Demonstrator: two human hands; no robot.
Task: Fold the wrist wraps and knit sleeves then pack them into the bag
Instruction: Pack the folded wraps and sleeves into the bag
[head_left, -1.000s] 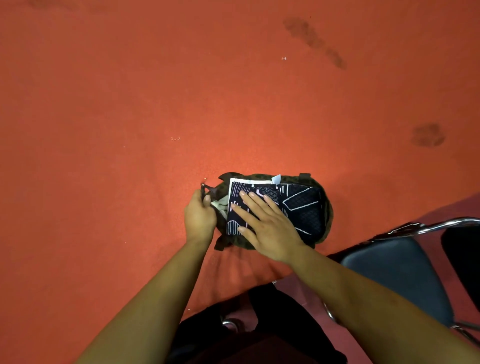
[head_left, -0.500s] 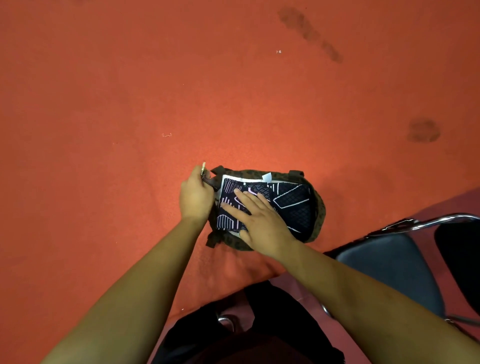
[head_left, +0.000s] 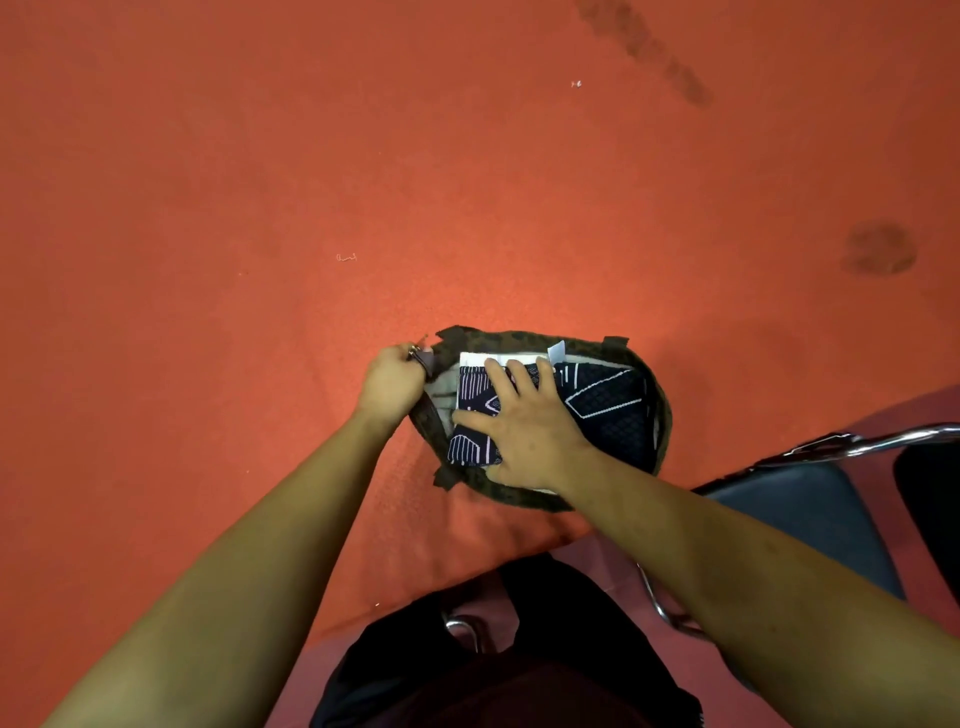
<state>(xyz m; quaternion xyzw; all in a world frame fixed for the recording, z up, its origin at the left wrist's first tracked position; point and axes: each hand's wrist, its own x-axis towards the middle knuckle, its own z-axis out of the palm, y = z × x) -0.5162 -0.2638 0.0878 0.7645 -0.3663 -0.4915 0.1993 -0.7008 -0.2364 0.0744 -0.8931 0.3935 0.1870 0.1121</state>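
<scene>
A small dark camouflage bag (head_left: 524, 339) lies open on the red table near its front edge. Inside it sits a folded dark navy knit sleeve (head_left: 608, 410) with white line patterns and a white tag. My right hand (head_left: 524, 426) lies flat on the sleeve with fingers spread, pressing it down into the bag. My left hand (head_left: 389, 382) is closed on the bag's left end, pinching the zipper pull there. The bag's pale lining shows at the left between my two hands.
The red table cloth (head_left: 467, 182) carries dark stains at the top right and right. A dark blue chair (head_left: 800, 525) with chrome tubing stands to the right, beside the table's front edge. My dark clothing fills the bottom centre.
My left hand has shifted slightly along the bag's left end, still pinching the zipper pull. My right hand has stayed flat on the sleeve. The view has drifted a little.
</scene>
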